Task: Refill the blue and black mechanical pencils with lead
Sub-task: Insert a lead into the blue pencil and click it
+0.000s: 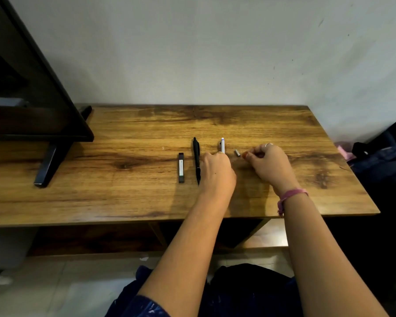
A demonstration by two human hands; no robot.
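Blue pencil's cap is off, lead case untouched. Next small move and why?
Probably the right hand should reach for the lead case. The left hand already grips the blue pencil, its small metal cap lies on the desk, and the case is untouched left of the black pencil.

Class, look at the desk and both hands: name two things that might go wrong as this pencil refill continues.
1. The small metal cap lies loose on the table beside the right hand; a nudge might roll it away.
2. The left hand covers most of the blue pencil next to the black pencil; lifting could knock it.
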